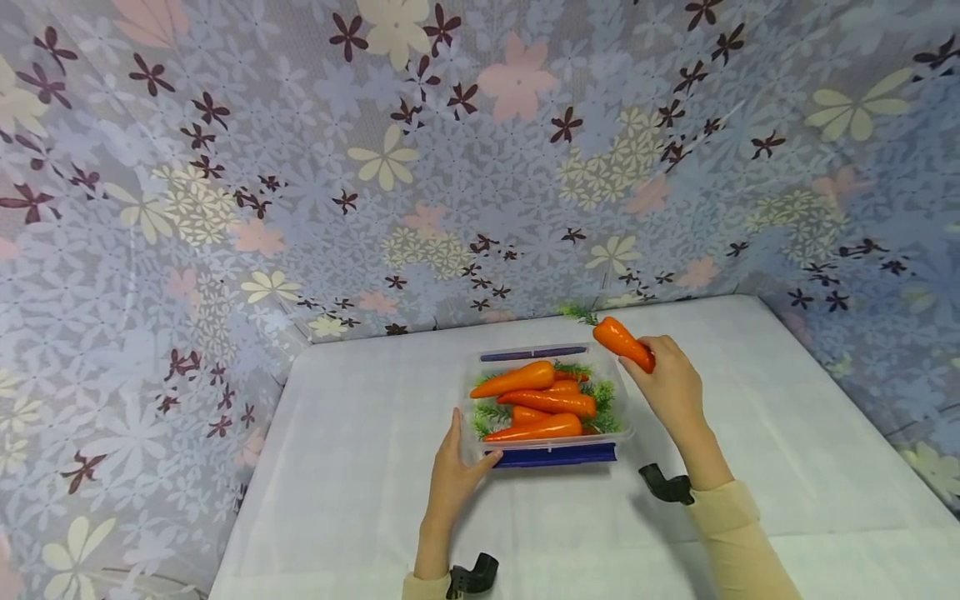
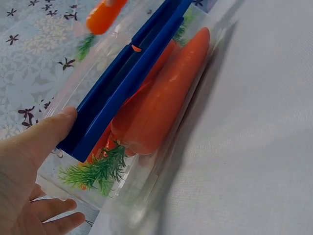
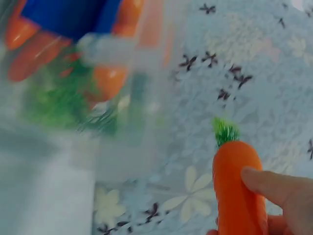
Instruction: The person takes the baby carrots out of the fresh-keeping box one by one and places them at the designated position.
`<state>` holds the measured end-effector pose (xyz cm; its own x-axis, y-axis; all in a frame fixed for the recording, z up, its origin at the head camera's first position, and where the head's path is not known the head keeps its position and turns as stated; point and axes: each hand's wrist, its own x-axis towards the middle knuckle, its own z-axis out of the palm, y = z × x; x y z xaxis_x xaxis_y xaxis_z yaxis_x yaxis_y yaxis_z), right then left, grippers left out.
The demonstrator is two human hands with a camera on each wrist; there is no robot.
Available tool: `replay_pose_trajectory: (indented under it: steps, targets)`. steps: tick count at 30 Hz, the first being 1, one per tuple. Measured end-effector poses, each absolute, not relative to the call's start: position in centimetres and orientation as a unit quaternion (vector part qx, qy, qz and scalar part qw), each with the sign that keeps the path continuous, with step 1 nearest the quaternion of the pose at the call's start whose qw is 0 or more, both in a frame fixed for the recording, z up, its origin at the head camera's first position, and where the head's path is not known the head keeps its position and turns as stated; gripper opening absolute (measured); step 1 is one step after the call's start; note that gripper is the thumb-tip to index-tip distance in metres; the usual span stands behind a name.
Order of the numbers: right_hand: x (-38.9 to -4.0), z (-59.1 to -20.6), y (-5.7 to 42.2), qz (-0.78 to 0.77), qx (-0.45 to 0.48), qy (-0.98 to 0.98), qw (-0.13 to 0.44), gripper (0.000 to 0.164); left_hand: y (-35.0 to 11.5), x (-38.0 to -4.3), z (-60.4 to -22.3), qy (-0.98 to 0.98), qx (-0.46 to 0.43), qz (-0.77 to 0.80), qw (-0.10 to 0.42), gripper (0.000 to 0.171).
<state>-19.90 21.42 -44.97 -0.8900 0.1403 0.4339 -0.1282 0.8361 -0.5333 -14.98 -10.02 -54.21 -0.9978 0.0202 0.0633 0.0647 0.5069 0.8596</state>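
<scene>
A clear plastic container with blue clip flaps stands on the white-covered table. Inside lie several glossy artificial carrots with green tops, some partly hidden beneath others. At its near left corner, my left hand holds the container, thumb on the front blue flap and fingers along the left side. My right hand grips one carrot by its narrow end, above and beyond the container's right side. That carrot's leafy top points away from the hand.
White cloth covers the table. Behind and to both sides hangs a flowered curtain. A black strap-on camera mount sits at each wrist, the right one and the left one.
</scene>
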Motion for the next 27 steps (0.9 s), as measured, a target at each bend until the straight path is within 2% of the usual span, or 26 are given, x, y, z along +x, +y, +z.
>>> replay_pose_trajectory:
  steps: [3,9,19,27]
  targets:
    - [-19.9,-45.7,22.3,0.294,-0.045,-0.924,0.24,0.038,-10.1,-15.1,-54.2,-0.869,-0.025,-0.494,0.025,0.102]
    - [-19.7,-47.7,23.5,0.292,-0.094,-0.927,0.216,0.037,-10.3,-15.2,-54.3,-0.868,-0.02,-0.495,0.025,0.104]
    - [-18.5,-52.6,24.4,0.32,-0.109,-0.922,0.188,0.037,-10.2,-14.9,-54.8,-0.863,-0.016,-0.505,0.012,0.103]
    - [-18.2,-53.9,24.4,0.326,-0.12,-0.922,0.168,0.036,-10.1,-15.0,-54.7,-0.861,-0.016,-0.508,0.013,0.103]
